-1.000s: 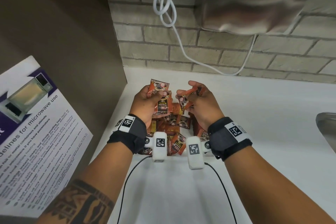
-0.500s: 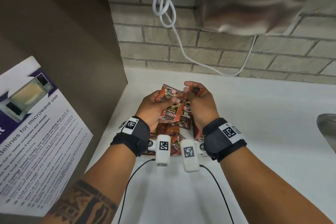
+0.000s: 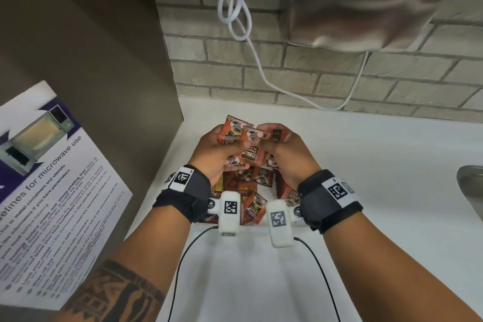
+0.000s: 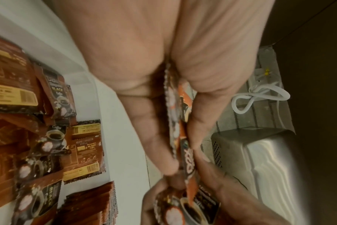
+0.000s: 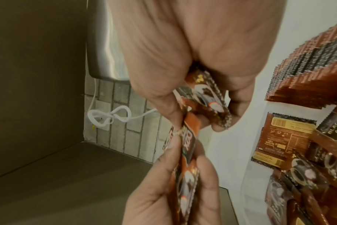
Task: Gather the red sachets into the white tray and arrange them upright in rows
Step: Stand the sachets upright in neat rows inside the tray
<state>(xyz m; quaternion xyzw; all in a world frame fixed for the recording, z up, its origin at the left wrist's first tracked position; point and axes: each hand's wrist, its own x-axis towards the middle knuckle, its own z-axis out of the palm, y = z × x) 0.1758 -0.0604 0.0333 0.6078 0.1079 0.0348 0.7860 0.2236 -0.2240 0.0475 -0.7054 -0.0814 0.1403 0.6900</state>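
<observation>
Both hands meet above the white tray (image 4: 106, 109), which holds a loose pile of red sachets (image 3: 251, 183). My left hand (image 3: 235, 145) pinches a small stack of red sachets (image 3: 236, 129), seen edge-on in the left wrist view (image 4: 175, 121). My right hand (image 3: 268, 138) grips more sachets (image 5: 206, 103) pressed against that stack. A tight row of sachets (image 5: 308, 60) stands upright along one side of the tray. My wrists hide most of the tray in the head view.
A steel hand dryer (image 3: 366, 2) hangs on the brick wall, with a looped white cable (image 3: 235, 8) beside it. A brown cabinet side (image 3: 91, 60) with a microwave poster (image 3: 52, 178) borders the white counter on the left. A sink edge (image 3: 470, 185) lies far right.
The hands, apart a second ago with sachets in each, have come together. Their sachets now touch as one bundle above the tray.
</observation>
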